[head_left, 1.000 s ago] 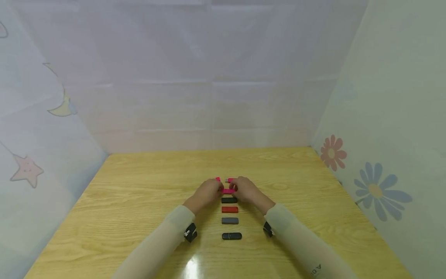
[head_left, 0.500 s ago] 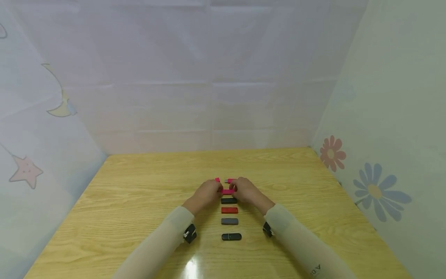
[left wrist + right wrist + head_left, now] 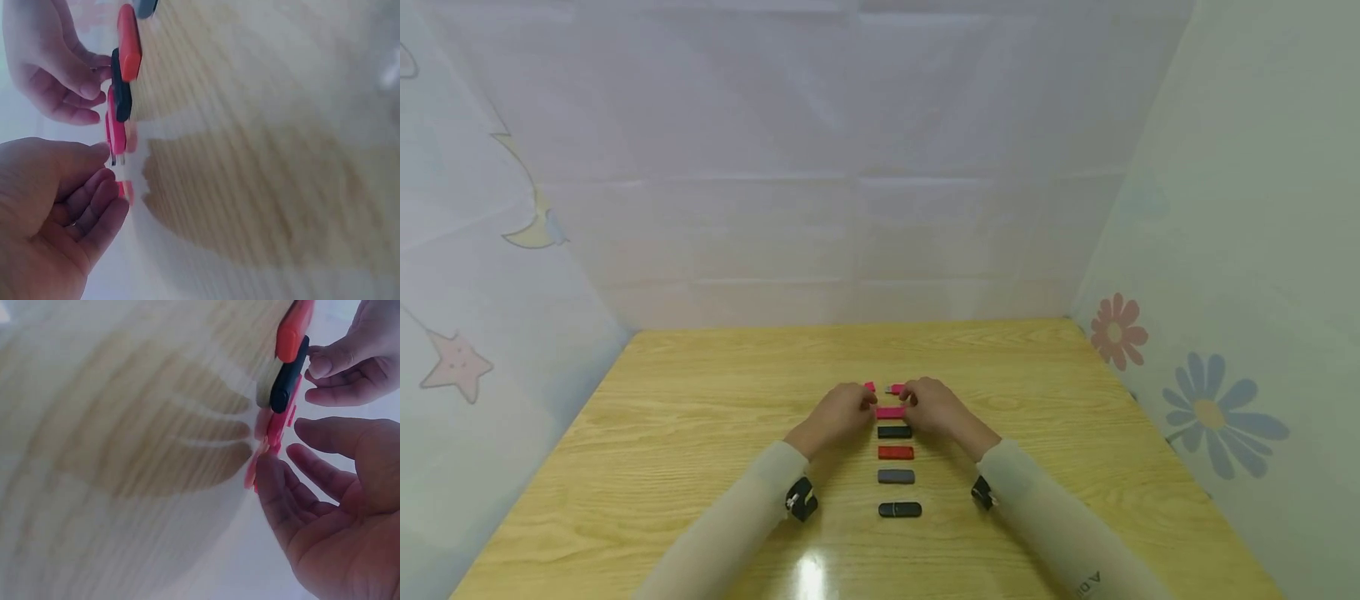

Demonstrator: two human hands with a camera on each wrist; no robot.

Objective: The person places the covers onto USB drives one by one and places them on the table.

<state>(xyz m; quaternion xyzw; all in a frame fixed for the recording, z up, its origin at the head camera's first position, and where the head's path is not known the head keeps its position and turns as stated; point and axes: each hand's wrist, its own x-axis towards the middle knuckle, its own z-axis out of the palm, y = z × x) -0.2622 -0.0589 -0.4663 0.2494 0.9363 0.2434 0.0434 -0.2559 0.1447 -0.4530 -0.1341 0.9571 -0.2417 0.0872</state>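
Between the two hands a pink USB stick (image 3: 891,412) lies on the wooden table, at the far end of a column of sticks. My left hand (image 3: 844,408) is at its left end, thumb and fingers (image 3: 103,215) loosely bent and apart, with nothing seen between them. At the other end, my right hand (image 3: 934,407) has its thumb and fingers (image 3: 275,494) spread apart, holding nothing. Whether fingertips touch the stick I cannot tell. Behind it lie a small pink cap (image 3: 869,387) and another pink USB stick with a bare metal plug (image 3: 896,389), partly hidden by the right hand.
Nearer to me, one below another, lie a black USB stick (image 3: 894,432), a red one (image 3: 896,452), a grey one (image 3: 896,476) and a rounded black one (image 3: 899,509). The wooden table (image 3: 700,367) is bordered by pale walls printed with flowers, moon and star.
Both hands have drawn slightly apart, the left one leftward and the right one rightward, and their fingers have come away from the pink USB stick's ends. The stick stays in place.
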